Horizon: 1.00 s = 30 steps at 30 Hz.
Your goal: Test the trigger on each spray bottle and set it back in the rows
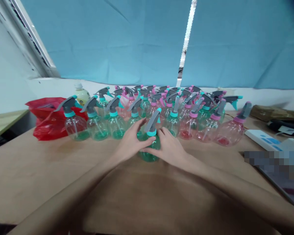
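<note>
Both of my hands close around one green spray bottle at the middle of the table, in front of the others. It has a grey trigger head and a turquoise collar, and it looks upright. My left hand grips its left side, thumb across the front. On the right side, my right hand wraps the bottle, its thumb also in front. Just behind stand several green spray bottles to the left and several pink spray bottles to the right, with more rows at the back.
A red plastic bag lies at the left, near a capped drink bottle. At the right are a white power strip, a dark flat device partly blurred out, and a brown bundle. Blue curtain hangs behind the wooden table.
</note>
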Each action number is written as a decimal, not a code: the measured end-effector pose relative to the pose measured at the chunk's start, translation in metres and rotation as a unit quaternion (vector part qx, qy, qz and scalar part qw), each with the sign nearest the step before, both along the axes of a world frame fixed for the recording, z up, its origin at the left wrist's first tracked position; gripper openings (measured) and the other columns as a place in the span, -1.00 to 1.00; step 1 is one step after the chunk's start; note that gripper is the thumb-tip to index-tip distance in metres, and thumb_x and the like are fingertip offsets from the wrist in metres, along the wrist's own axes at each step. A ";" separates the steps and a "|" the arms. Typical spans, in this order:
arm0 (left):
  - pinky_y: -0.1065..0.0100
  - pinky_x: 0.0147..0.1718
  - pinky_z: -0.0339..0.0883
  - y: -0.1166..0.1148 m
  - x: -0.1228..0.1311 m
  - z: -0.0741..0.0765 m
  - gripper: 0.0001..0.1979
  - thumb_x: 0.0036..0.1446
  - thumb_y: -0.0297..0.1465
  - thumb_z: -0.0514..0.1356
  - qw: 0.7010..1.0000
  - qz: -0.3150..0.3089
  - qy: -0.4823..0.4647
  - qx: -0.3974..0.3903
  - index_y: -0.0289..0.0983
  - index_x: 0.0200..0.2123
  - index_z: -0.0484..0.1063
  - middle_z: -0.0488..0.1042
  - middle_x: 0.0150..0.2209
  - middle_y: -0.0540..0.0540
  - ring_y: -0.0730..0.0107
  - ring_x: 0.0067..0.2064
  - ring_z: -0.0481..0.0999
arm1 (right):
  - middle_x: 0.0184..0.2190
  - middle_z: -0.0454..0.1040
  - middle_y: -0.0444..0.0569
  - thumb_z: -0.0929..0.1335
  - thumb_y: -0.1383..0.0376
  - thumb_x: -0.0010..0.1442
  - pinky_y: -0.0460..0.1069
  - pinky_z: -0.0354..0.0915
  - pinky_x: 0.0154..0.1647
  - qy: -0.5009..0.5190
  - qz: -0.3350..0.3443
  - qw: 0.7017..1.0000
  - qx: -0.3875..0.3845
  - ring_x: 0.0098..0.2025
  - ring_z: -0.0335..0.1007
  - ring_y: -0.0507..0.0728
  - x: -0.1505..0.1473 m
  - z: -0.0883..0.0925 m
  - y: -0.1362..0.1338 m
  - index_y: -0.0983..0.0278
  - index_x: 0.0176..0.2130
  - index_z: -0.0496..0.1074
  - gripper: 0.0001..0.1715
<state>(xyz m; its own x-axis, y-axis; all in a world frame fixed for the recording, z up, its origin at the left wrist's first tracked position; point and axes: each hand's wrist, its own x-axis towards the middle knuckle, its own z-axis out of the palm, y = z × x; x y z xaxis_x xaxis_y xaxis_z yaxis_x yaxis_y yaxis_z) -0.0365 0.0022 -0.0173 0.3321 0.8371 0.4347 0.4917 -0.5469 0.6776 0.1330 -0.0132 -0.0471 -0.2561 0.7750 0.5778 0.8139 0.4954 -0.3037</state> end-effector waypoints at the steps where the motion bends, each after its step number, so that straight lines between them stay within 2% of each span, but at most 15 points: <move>1: 0.00 0.10 0.24 0.002 0.004 0.003 -0.30 0.01 -0.20 0.28 1.000 -0.015 -0.009 -0.001 -0.18 0.20 0.14 0.29 0.19 -0.22 0.04 0.16 0.33 | -0.23 0.38 0.13 0.23 -0.32 0.00 0.15 0.36 -0.27 0.005 0.007 1.000 0.002 -0.15 0.36 0.30 -0.001 -0.001 -0.001 0.33 -0.14 0.34 -0.17; 4: 0.03 0.02 0.32 0.008 0.015 0.013 -0.34 0.00 -0.25 0.30 0.997 -0.064 -0.042 -0.014 -0.19 0.17 0.19 0.39 0.10 -0.22 0.05 0.06 0.43 | -0.20 0.37 0.15 0.24 -0.34 -0.04 0.15 0.37 -0.21 0.018 0.031 0.999 0.008 -0.12 0.35 0.30 -0.004 -0.004 -0.005 0.34 -0.16 0.35 -0.14; 6: 0.05 0.04 0.31 0.010 0.020 0.016 -0.40 0.03 -0.27 0.28 0.991 -0.110 -0.068 -0.036 -0.20 0.15 0.23 0.41 0.08 -0.20 0.08 0.06 0.43 | -0.18 0.37 0.16 0.26 -0.33 -0.05 0.17 0.37 -0.17 0.031 0.039 0.999 0.004 -0.09 0.34 0.31 -0.007 -0.005 -0.008 0.34 -0.10 0.34 -0.12; 10: 0.13 0.04 0.33 0.009 0.025 0.017 -0.63 0.10 -0.39 0.17 0.976 -0.173 -0.116 -0.067 -0.23 0.02 0.34 0.43 0.05 -0.15 0.20 0.00 0.48 | -0.11 0.37 0.17 0.33 -0.30 -0.10 0.20 0.38 -0.14 0.066 0.051 0.996 -0.042 -0.05 0.34 0.33 -0.008 -0.007 -0.014 0.32 0.00 0.28 -0.06; 14: 0.18 -0.12 0.43 0.011 0.026 0.013 -0.67 0.04 -0.47 0.12 0.981 -0.147 -0.118 -0.034 -0.19 -0.08 0.39 0.51 -0.10 -0.08 0.29 -0.18 0.54 | 0.00 0.35 0.18 0.37 -0.21 -0.05 0.24 0.31 0.01 0.073 0.093 0.990 -0.071 0.06 0.27 0.34 0.001 -0.013 -0.016 0.30 0.11 0.19 -0.07; 18: 0.18 -0.12 0.43 0.017 0.025 0.011 -0.66 0.00 -0.48 0.11 0.983 -0.136 -0.119 -0.018 -0.17 -0.11 0.42 0.52 -0.14 -0.05 0.28 -0.17 0.53 | 0.10 0.27 0.20 0.37 -0.16 0.01 0.26 0.19 0.15 0.075 0.120 0.987 -0.073 0.17 0.17 0.33 0.015 -0.029 -0.016 0.28 0.19 0.08 -0.04; 23: 0.19 -0.12 0.42 0.018 0.023 0.013 -0.64 -0.01 -0.49 0.10 0.981 -0.152 -0.111 -0.046 -0.22 -0.09 0.42 0.51 -0.15 -0.09 0.26 -0.17 0.53 | 0.11 0.27 0.19 0.38 -0.10 0.05 0.22 0.17 0.16 0.078 0.116 0.987 -0.084 0.16 0.18 0.29 0.023 -0.045 -0.014 0.30 0.18 0.09 -0.10; 30: 0.14 -0.03 0.39 0.027 0.019 0.016 -0.64 -0.02 -0.49 0.11 0.978 -0.150 -0.138 -0.053 -0.24 -0.10 0.44 0.49 -0.12 -0.10 0.28 -0.14 0.51 | 0.12 0.28 0.18 0.38 -0.12 0.03 0.26 0.14 0.15 0.056 0.122 0.985 -0.104 0.16 0.17 0.30 0.025 -0.046 -0.013 0.28 0.20 0.09 -0.07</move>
<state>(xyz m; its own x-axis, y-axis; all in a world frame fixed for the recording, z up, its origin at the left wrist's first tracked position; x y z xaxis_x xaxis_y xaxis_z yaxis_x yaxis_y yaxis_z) -0.0174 0.0289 -0.0016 0.4524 0.7648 0.4588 0.1100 -0.5583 0.8223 0.1582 -0.0263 -0.0928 -0.3934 0.8027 0.4482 0.6336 0.5900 -0.5004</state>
